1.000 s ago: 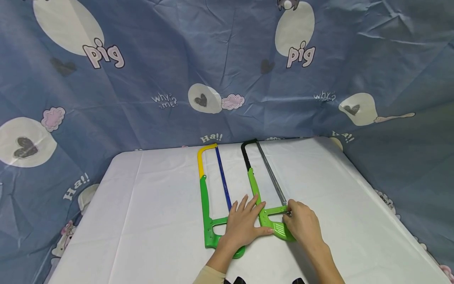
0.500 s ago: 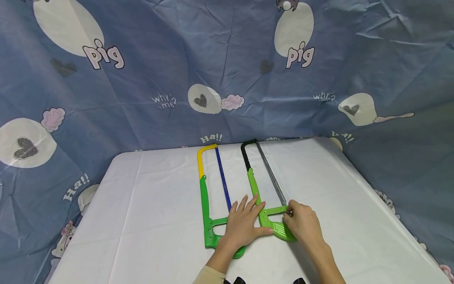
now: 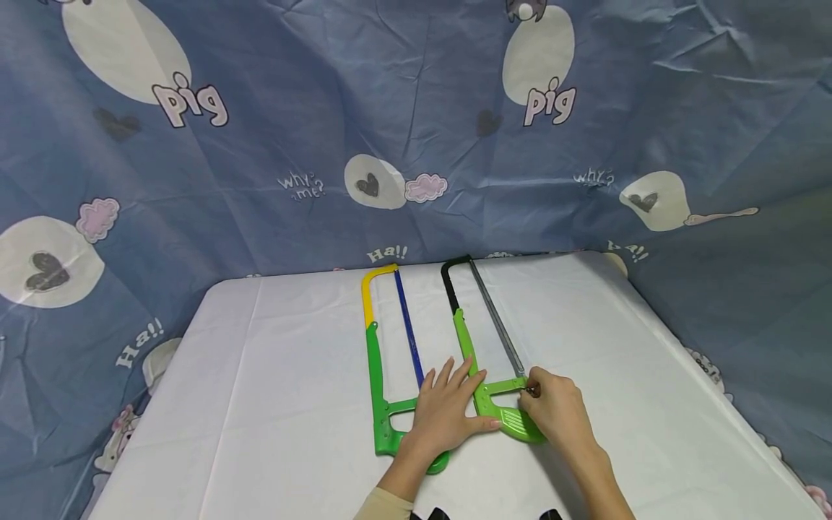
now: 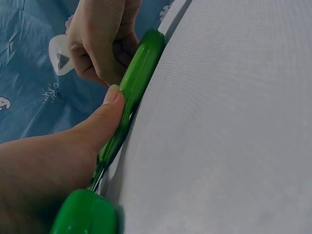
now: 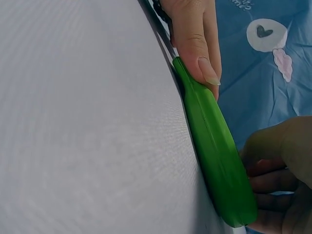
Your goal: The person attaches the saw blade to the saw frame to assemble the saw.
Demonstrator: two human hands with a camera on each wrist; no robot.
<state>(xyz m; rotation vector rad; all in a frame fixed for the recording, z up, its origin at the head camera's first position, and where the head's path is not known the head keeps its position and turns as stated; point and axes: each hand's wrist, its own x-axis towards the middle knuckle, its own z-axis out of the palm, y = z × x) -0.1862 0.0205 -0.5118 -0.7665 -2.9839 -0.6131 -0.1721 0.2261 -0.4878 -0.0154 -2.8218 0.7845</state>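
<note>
Two hacksaws lie side by side on the white-covered table. My left hand (image 3: 445, 412) lies with spread fingers across the light-green frame of the right hacksaw (image 3: 464, 336), which has a black front and grey blade. Its thumb rests on that saw's handle (image 5: 214, 151). Beneath my left wrist is part of the left hacksaw (image 3: 375, 368), green and yellow with a blue blade. My right hand (image 3: 559, 408) has curled fingers pinching a small dark metal wing nut (image 3: 533, 391) at the blade's near end, mostly hidden. Curled right fingers also show in the left wrist view.
The white table (image 3: 292, 404) extends to both sides of the saws. Behind it and at its sides hangs a blue printed cloth (image 3: 260, 130). Small black objects (image 3: 438, 514) show at the bottom edge of the head view.
My right hand has shifted slightly at the wing nut, showing a little more of the handle's end. My left hand and both hacksaws stay in place.
</note>
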